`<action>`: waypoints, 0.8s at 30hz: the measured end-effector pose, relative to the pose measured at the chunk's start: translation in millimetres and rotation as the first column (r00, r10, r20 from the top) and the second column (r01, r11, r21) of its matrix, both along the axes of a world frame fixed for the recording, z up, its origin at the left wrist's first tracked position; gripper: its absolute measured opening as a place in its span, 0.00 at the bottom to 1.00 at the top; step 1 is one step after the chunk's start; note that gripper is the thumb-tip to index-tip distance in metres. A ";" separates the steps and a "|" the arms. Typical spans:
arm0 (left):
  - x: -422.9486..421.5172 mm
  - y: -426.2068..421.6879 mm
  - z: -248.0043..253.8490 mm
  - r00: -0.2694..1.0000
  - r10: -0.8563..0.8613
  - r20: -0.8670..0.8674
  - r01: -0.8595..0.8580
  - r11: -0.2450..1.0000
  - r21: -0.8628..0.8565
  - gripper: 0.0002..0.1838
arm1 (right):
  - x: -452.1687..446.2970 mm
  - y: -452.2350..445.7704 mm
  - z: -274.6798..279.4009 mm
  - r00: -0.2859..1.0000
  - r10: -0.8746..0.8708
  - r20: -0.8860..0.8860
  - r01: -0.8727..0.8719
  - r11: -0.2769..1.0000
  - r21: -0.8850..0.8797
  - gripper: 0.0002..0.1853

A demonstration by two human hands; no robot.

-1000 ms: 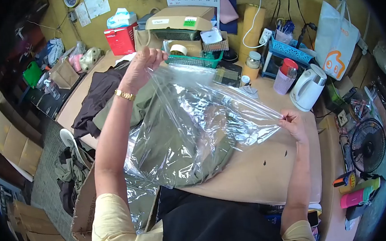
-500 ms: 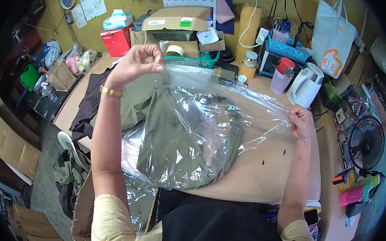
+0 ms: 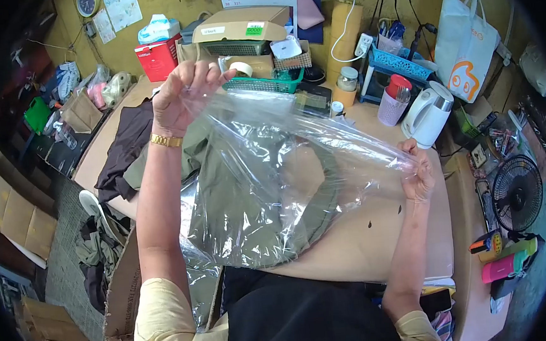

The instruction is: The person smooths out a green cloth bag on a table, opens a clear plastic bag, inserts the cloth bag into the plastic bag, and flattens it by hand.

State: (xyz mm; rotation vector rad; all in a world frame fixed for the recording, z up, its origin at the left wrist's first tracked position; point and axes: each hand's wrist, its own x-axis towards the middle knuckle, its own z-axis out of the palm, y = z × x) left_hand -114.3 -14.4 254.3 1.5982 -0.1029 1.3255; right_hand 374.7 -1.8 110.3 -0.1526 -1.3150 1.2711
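Observation:
A clear plastic bag is stretched across the middle, with an olive-green garment visible through and under it. The fingers of my left hand are closed on the bag's upper left part. At the right, my right hand pinches the other end of the bag. The garment's rounded edge curves over the tan table. Behind my left wrist lies a dark garment.
An open cardboard box stands at the near left. Along the back are a green basket, a red box, a pink cup and a white kettle. A black fan is at the right.
My left hand has shifted slightly left and turned, and its fingers have curled into the plastic. The bag's upper edge is pulled into a tighter band between both hands.

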 end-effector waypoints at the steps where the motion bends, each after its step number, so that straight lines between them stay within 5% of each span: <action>1: 2.9 0.6 -2.8 1.000 -0.004 -0.001 0.004 1.000 -0.004 0.22 | -6.0 -2.4 -2.6 0.994 -0.001 -0.108 -0.003 0.999 -0.041 0.14; 4: 4.5 7.0 -8.5 0.986 -0.087 0.141 0.100 0.991 -0.087 0.22 | -17.8 -6.8 -6.1 0.944 0.020 -0.330 -0.061 0.991 -0.115 0.13; 6: -9.3 11.1 -7.1 0.953 0.178 -0.244 -0.172 0.984 0.042 0.23 | -17.8 -5.0 -6.5 0.896 0.043 -0.441 -0.118 0.983 -0.142 0.12; 7: -8.6 5.7 -4.2 0.954 0.174 -0.245 -0.169 0.985 0.041 0.23 | -17.1 -2.8 -6.0 0.886 0.050 -0.460 -0.102 0.991 -0.090 0.12; 9: -7.5 -6.7 1.8 0.589 0.541 -0.601 -0.560 0.809 0.179 0.22 | -16.8 -5.1 -6.9 0.875 0.050 -0.482 -0.080 0.996 -0.042 0.11; 11: 0.5 -3.8 -3.7 0.561 0.597 -0.573 -0.610 0.767 0.201 0.22 | -25.1 -14.3 -3.0 0.800 -0.085 -0.593 -0.071 0.970 -0.234 0.14; 12: 8.7 -2.6 -11.1 0.533 0.686 -0.496 -0.720 0.675 0.160 0.22 | -32.2 -14.8 0.7 0.777 0.158 -0.610 -0.230 0.972 -0.040 0.18; 13: 21.0 -6.1 -15.6 0.486 0.766 -0.421 -0.813 0.573 0.105 0.23 | -34.8 -16.1 -1.0 0.776 0.152 -0.611 -0.227 0.973 -0.045 0.18; 15: 39.3 -17.5 -18.1 0.523 0.746 -0.412 -0.822 0.569 -0.013 0.24 | -39.0 -20.8 -5.8 0.906 0.141 -0.399 -0.245 0.944 -0.222 0.20; 17: 55.3 -23.1 -26.3 0.918 0.396 -0.010 -0.377 0.867 -0.326 0.23 | -64.4 -29.0 -11.5 0.987 -0.151 0.056 0.161 0.940 -0.300 0.13; 18: 66.9 -33.1 -30.0 0.958 0.276 0.080 -0.212 0.866 -0.453 0.16 | -71.9 -29.0 -19.3 0.918 -0.234 0.321 0.325 0.908 -0.266 0.09; 20: 118.8 -60.0 -34.0 0.782 0.558 -0.279 -0.616 0.759 -0.212 0.12 | -108.3 -58.6 11.1 0.866 -0.306 0.396 0.374 0.922 -0.104 0.10; 24: 182.2 -71.6 -87.3 0.606 0.451 -0.656 -0.628 0.777 -0.046 0.34 | -127.7 -82.8 16.0 0.869 -0.363 0.337 0.416 0.904 -0.096 0.15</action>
